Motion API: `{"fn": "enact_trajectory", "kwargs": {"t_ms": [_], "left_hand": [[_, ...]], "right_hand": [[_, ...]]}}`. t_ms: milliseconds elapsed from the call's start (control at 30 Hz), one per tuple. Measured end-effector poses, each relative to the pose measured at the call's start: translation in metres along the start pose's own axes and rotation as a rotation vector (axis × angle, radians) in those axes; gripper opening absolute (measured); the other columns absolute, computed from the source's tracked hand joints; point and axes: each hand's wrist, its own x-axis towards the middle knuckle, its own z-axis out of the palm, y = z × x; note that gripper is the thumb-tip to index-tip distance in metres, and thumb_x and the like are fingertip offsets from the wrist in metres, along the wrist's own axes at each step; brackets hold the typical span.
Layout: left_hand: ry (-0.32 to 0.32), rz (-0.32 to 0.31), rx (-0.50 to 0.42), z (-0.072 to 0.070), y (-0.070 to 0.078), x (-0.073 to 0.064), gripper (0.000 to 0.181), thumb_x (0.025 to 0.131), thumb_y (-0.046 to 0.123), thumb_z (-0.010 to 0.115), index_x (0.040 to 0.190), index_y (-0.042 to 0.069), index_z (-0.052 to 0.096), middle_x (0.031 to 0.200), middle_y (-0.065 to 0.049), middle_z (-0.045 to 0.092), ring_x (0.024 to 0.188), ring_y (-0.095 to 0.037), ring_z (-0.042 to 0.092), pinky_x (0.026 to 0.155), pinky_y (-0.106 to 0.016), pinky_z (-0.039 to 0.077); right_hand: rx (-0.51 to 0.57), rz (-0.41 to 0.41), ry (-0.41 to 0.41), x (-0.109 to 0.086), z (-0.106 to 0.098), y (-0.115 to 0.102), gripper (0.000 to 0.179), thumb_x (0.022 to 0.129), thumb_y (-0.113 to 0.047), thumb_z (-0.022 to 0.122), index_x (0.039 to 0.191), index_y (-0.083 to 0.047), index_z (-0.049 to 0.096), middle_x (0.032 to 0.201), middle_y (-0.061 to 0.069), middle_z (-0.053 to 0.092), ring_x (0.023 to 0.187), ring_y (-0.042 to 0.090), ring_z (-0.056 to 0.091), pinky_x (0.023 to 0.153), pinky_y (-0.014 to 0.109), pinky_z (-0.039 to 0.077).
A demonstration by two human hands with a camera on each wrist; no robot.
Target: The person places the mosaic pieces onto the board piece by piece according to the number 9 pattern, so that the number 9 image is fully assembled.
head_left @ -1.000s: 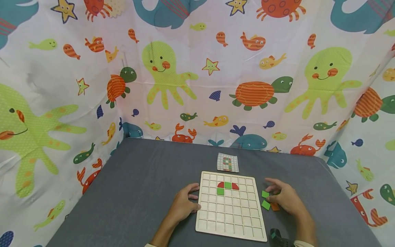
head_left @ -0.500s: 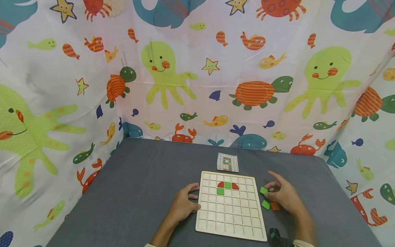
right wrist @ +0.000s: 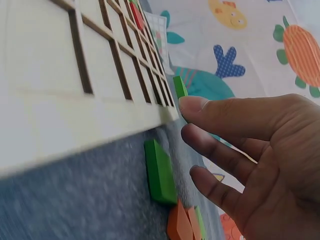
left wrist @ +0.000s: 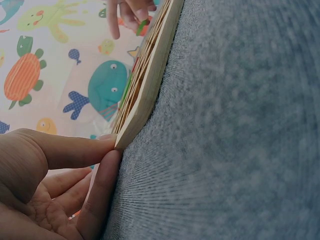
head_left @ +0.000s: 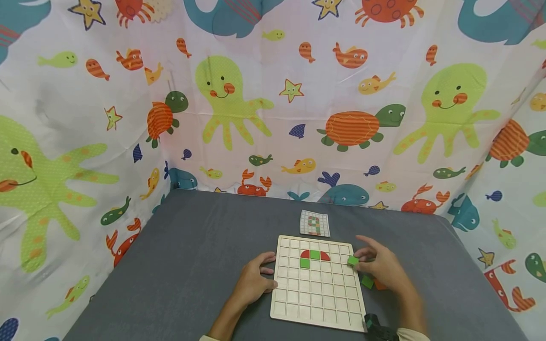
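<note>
My left hand [head_left: 252, 279] is at the left edge of a pale wooden grid board [head_left: 317, 303]; in the left wrist view its thumb and a finger pinch the board's rim [left wrist: 145, 105]. My right hand [head_left: 384, 265] holds a green square tile [head_left: 352, 260] between thumb and finger, over the board's right edge. The right wrist view shows this held green tile [right wrist: 180, 87] partly hidden by the thumb. On the board sit two red quarter-round tiles [head_left: 325, 256] and two green squares [head_left: 304, 263], near its far side.
A small printed pattern card [head_left: 314, 223] lies beyond the board. Right of the board are a loose green tile [head_left: 367, 282] and orange tiles [right wrist: 180, 222], partly covered by the right hand in the head view. A sea-animal curtain [head_left: 256, 94] surrounds the grey table [head_left: 192, 265].
My right hand has picked up the green tile from the table and carried it left to the board's right edge. My left hand has stayed at the board's left edge.
</note>
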Motion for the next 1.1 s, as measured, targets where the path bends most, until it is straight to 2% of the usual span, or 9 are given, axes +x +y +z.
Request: {"fn": "enact_trajectory", "kwargs": {"t_ms": [467, 733, 1100], "left_hand": [[-0.002, -0.01, -0.007, 0.0, -0.001, 0.001, 0.078, 0.076, -0.014, 0.081, 0.149, 0.004, 0.058, 0.147, -0.016, 0.062, 0.114, -0.031, 0.067, 0.065, -0.037, 0.063], [0.004, -0.009, 0.007, 0.001, -0.002, 0.001, 0.078, 0.076, -0.014, 0.08, 0.149, 0.003, 0.058, 0.147, -0.017, 0.063, 0.112, -0.029, 0.067, 0.064, -0.033, 0.062], [0.01, -0.016, -0.001, 0.001, 0.0, 0.002, 0.078, 0.076, -0.015, 0.08, 0.148, 0.002, 0.058, 0.146, -0.017, 0.063, 0.111, -0.027, 0.067, 0.063, -0.033, 0.062]], "right_hand": [[0.027, -0.06, -0.023, 0.004, 0.017, -0.016, 0.08, 0.082, -0.004, 0.088, 0.154, -0.004, 0.052, 0.108, 0.003, 0.077, 0.1, 0.021, 0.068, 0.083, 0.038, 0.055], [0.023, -0.057, -0.041, 0.003, 0.023, -0.023, 0.077, 0.083, -0.001, 0.086, 0.153, -0.006, 0.054, 0.108, 0.001, 0.077, 0.099, 0.02, 0.068, 0.083, 0.041, 0.057], [0.073, -0.065, -0.072, 0.006, 0.031, -0.027, 0.075, 0.081, 0.0, 0.085, 0.151, -0.008, 0.058, 0.108, 0.004, 0.075, 0.095, 0.02, 0.067, 0.074, 0.034, 0.055]]}}
